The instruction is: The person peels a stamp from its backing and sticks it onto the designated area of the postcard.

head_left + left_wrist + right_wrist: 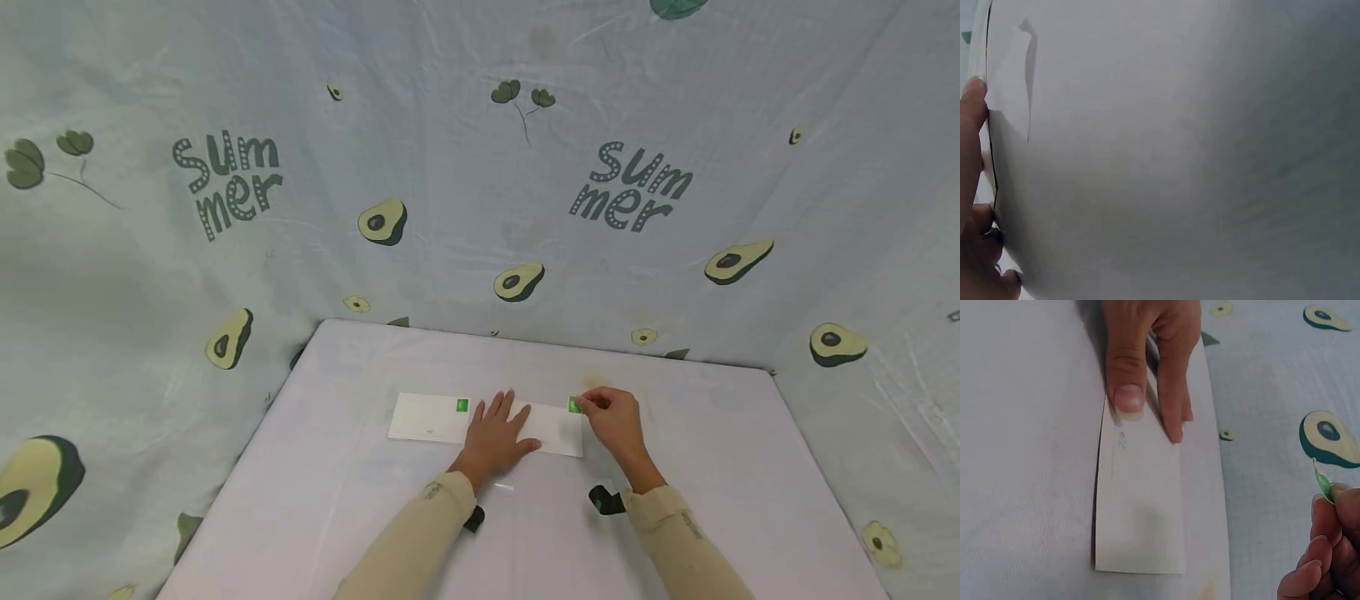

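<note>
Two white envelopes lie side by side on the table in the head view. The left envelope (423, 418) bears a small green sticker (462, 405) in its upper right corner. My left hand (497, 440) rests with spread fingers on the right envelope (558, 429), covering its left part. Above that envelope's upper right corner, my right hand (613, 421) pinches another green sticker (1323, 481) between thumb and forefinger. In the right wrist view this sticker is slightly curled and apart from the envelope, whose surface carries faint grey print. Only fingers of my left hand show in the left wrist view.
A white cover lies over the table (360, 533). Pale cloth (450, 167) printed with avocados and lettering hangs behind and at both sides. Black wrist cameras (606, 500) sit under both forearms, close above the tabletop.
</note>
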### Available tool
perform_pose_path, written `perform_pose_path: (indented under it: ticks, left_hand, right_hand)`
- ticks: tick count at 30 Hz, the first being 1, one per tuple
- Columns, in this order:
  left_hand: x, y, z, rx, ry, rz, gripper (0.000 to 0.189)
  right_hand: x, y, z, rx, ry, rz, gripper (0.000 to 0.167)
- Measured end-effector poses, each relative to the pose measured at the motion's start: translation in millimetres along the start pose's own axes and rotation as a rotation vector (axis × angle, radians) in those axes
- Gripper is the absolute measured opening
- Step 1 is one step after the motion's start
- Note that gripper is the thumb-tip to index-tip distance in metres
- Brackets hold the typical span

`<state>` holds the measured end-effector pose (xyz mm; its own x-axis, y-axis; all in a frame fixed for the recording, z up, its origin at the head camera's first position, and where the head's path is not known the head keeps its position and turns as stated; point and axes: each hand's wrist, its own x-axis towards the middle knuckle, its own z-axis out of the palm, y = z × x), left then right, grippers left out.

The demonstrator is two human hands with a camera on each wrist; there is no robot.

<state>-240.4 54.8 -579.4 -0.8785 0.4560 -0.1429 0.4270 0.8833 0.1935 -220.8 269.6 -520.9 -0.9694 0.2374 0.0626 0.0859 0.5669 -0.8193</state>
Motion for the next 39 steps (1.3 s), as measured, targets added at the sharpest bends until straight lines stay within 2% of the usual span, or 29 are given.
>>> perform_pose_path:
  ticks: [13,17,25,39]
  left_hand:
    - [2.8,1.3,5.1,0.002,0.007,0.008,0.074]
    - [2.7,-2.2,4.7,0.028,0.008,0.001,0.075]
    - [0.4,-3.9,3.5,0.020,0.018,0.011,0.074]
    - [2.7,-5.4,1.8,0.003,0.006,0.007,0.075]
  right_hand:
    - [13.0,27.5,3.3,-0.020,-0.041,0.062,0.015]
    - [17.7,29.5,7.4,-0.026,-0.055,0.076,0.015]
    - [22.8,33.9,10.7,-0.047,-0.083,0.113,0.015]
    - [31.4,44.3,20.5,-0.111,-0.089,0.104,0.014]
